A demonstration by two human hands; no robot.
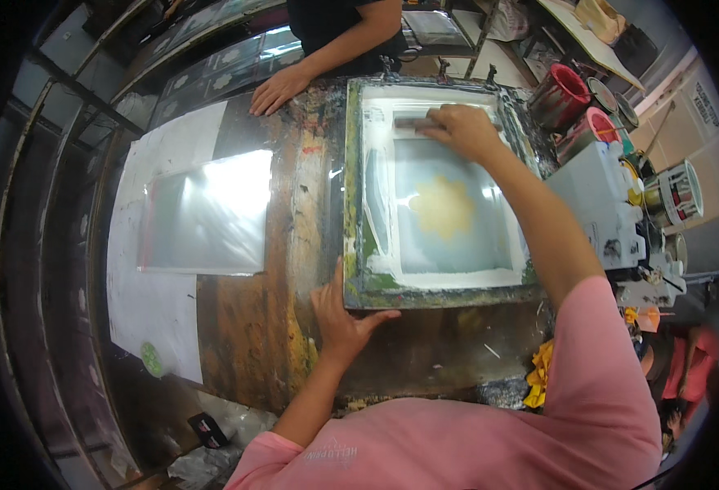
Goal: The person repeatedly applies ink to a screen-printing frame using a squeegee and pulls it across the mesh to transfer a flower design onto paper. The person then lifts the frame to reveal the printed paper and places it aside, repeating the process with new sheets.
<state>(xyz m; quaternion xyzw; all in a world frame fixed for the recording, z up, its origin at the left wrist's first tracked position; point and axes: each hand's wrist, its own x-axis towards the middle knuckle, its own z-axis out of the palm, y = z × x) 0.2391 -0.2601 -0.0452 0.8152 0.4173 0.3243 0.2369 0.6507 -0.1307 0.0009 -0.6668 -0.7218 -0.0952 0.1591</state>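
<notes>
A screen printing frame (441, 296) lies flat on the worktable, its mesh showing a pale yellow flower shape (441, 207) inside a white border. Near the frame's far end, my right hand (462, 131) is closed around a squeegee (408, 125), most of which my fingers cover. My left hand (341, 320) rests at the frame's near left corner, thumb and fingers spread apart, holding nothing. To the left, a stack of clear plastic sheets (204, 216) lies on white paper (127, 237).
Across the table, another person's hand (282, 88) rests on the far edge. Paint cans (560, 96) and white plastic jugs (592, 208) crowd the right side. A yellow cloth (539, 374) lies at the near right, a green round object (150, 358) at the near left. Metal racks (49, 204) stand further left.
</notes>
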